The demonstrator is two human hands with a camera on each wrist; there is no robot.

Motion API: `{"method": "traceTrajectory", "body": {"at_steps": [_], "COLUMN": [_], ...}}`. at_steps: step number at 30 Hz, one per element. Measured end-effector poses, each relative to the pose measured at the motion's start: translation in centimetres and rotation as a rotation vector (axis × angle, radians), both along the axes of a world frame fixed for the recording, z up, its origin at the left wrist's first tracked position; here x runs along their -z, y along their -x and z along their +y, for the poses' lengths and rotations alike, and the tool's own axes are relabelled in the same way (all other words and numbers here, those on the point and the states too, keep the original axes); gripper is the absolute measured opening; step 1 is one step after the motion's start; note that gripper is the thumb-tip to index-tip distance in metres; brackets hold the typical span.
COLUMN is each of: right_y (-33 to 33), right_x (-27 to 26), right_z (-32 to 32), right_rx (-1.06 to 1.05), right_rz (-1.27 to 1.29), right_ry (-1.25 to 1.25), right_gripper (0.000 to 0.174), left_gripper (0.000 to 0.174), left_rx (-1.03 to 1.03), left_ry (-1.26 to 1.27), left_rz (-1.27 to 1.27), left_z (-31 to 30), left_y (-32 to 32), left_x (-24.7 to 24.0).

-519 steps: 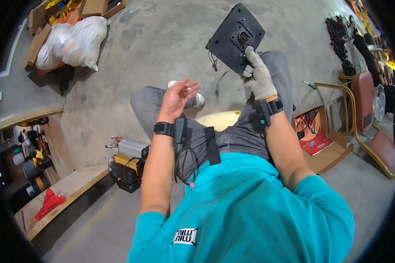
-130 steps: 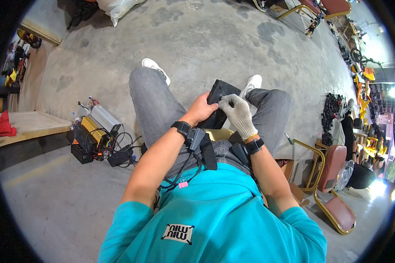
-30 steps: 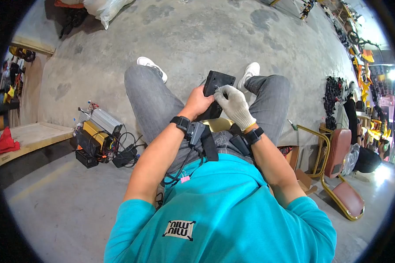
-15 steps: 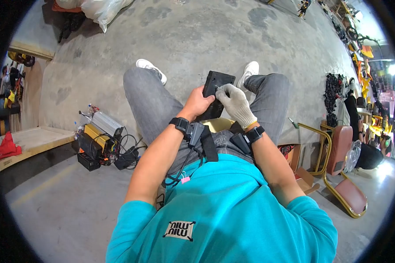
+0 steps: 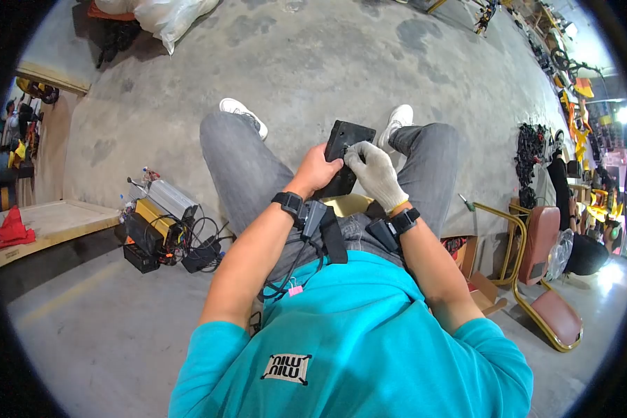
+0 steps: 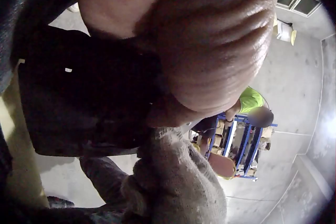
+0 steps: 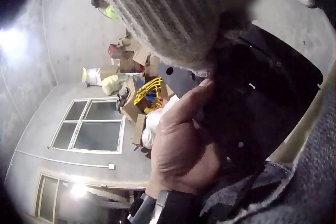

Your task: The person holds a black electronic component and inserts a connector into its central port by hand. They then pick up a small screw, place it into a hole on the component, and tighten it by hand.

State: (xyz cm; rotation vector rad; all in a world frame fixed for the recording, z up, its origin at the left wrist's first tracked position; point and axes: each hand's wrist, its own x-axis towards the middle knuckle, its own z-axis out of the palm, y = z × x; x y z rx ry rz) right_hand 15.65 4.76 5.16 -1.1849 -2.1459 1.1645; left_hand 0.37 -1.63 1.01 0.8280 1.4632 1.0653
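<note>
A thick black square plate (image 5: 355, 132) is held tilted above the lap, between the knees. My bare left hand (image 5: 317, 171) grips its left edge, thumb over the face. The gloved right hand (image 5: 377, 173) has bent thumb and fingers pinching at the middle of the face; the small part there is hidden. In the left wrist view, the bare hand (image 6: 210, 45) and glove (image 6: 184, 182) meet at the dark plate (image 6: 79, 98). The right wrist view has the glove (image 7: 163, 14) above the bare thumb and hand (image 7: 184, 150), beside the plate (image 7: 262, 98).
Metal-cased devices with tangled cables (image 5: 164, 216) lie on the floor at left, near a low wooden platform (image 5: 63, 216). A brown chair (image 5: 540, 244) and an open cardboard box (image 5: 470, 258) are at right. White bags (image 5: 171, 21) stand at the far left.
Seventeen seconds ago the gloved hand alone held the plate up while the bare hand was free; now both are on it. Over the last second, both hands and plate sit slightly lower in view.
</note>
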Motion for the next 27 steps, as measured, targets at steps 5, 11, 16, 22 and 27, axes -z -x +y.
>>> {"method": "traceTrajectory", "body": {"at_steps": [5, 11, 16, 22, 27], "right_y": [0.1, 0.3, 0.3, 0.3, 0.7], "right_x": [0.4, 0.4, 0.7, 0.4, 0.2], "right_z": [0.1, -0.1, -0.2, -0.1, -0.3], "right_rx": [-0.041, 0.037, 0.057, 0.074, -0.016], "right_rz": [-0.048, -0.040, -0.093, -0.048, -0.098], "right_ry": [-0.194, -0.068, -0.050, 0.076, -0.191], "right_gripper": [0.013, 0.016, 0.022, 0.020, 0.014], "left_gripper": [0.028, 0.028, 0.028, 0.024, 0.027], "left_rx": [-0.016, 0.000, -0.003, -0.055, -0.041], "left_ry": [0.004, 0.011, 0.002, 0.007, 0.026], "left_rz": [-0.027, 0.034, 0.010, -0.024, -0.040], "left_z": [0.0, -0.1, -0.1, 0.0, 0.0], "left_y": [-0.1, 0.0, -0.1, -0.2, 0.0], "left_x": [0.2, -0.3, -0.6, -0.8, -0.3]}}
